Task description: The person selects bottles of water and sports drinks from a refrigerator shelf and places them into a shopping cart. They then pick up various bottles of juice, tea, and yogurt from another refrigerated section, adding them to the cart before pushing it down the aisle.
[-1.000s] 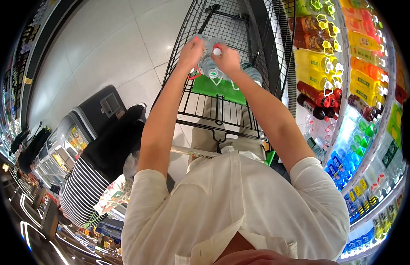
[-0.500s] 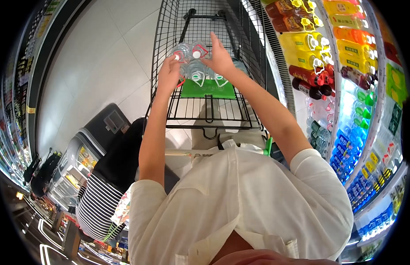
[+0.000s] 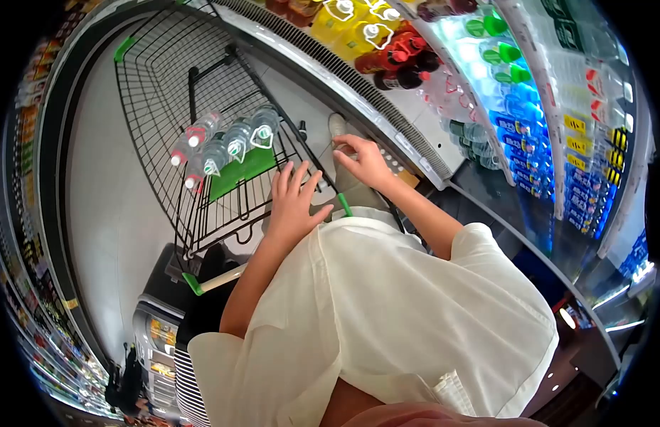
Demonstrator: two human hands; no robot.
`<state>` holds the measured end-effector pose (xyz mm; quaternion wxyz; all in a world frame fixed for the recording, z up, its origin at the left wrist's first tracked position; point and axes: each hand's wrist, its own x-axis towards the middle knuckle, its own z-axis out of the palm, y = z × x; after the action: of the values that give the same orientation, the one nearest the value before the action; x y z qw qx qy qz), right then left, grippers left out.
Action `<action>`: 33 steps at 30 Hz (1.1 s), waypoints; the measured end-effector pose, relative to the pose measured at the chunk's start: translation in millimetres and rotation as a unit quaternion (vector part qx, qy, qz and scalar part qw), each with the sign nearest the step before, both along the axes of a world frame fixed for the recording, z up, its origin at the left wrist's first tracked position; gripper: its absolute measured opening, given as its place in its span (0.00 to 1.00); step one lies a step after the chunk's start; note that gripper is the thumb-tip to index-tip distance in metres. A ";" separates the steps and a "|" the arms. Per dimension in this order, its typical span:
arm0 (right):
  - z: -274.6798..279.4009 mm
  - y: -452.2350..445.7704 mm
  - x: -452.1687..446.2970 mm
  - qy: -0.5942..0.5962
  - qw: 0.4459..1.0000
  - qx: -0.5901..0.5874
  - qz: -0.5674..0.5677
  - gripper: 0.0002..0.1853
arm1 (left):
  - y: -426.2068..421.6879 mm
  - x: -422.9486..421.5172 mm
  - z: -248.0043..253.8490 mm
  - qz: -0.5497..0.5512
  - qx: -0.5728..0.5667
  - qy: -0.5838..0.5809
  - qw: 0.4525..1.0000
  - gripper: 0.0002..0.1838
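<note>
The left hand (image 3: pixel 293 203) is spread wide, palm down and fingers well apart, over the near end of the cart (image 3: pixel 124 48); it has hold of nothing, though I cannot tell whether it brushes the wire. The right hand (image 3: pixel 367 164) is half open, thumb held away from loosely bent fingers, with nothing in its grasp; it is just outside the cart, above a trouser leg, and a shoe (image 3: pixel 336 124) shows beyond it.

The bottles (image 3: pixel 237 135) lie side by side inside the cart, necks toward its near end, well apart from both hands; some show red at the neck, others have white loops; a green panel (image 3: pixel 241 174) is just beside them. The cart stands aslant to the person, its pale handle (image 3: pixel 223 277) passing out of sight behind the left forearm; on the right, shelves hold yellow, red and blue drinks (image 3: pixel 518 153); on the left, someone in a striped top (image 3: pixel 188 388) stands near the white shirt (image 3: pixel 408 306).
</note>
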<state>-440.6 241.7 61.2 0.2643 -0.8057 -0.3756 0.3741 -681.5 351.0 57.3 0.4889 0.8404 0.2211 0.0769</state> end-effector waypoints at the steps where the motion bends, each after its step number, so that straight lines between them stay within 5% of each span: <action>1: 3.7 -14.4 12.1 0.007 1.000 0.000 -0.014 0.19 | -14.6 13.5 -4.5 -0.032 0.052 0.014 0.998 0.36; 5: 14.5 -58.4 86.9 -0.032 0.994 -0.028 -0.099 0.19 | -37.2 44.5 -9.3 -0.088 0.075 0.075 0.990 0.36; 7: 9.5 -72.3 134.1 -0.154 0.978 0.045 -0.137 0.20 | -34.7 46.0 -5.5 -0.094 0.074 0.075 0.990 0.36; 9: -3.7 -80.9 187.7 -0.212 0.960 -0.019 -0.181 0.22 | -29.8 50.3 -0.1 -0.134 0.063 0.076 0.986 0.37; 15: -55.3 -42.9 299.7 -0.316 0.940 -0.086 -0.094 0.28 | -34.1 67.8 0.8 -0.099 0.077 0.092 0.988 0.37; 18: -77.5 -23.0 320.2 -0.320 0.919 -0.228 -0.026 0.22 | -28.3 80.6 2.3 -0.019 0.034 0.015 0.999 0.38; 26: -87.4 -38.9 317.3 -0.340 0.917 -0.205 -0.031 0.22 | 15.6 304.9 3.2 -0.005 0.050 -0.089 0.995 0.29; 33: -72.6 -63.0 302.0 -0.322 0.932 -0.149 -0.076 0.20 | 23.1 477.4 -77.9 -0.011 0.119 0.047 0.992 0.27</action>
<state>-138.6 178.7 -11.4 0.0333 -0.9391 -0.3185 0.1249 -204.1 374.1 -20.6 0.3755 0.8974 0.2244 0.0575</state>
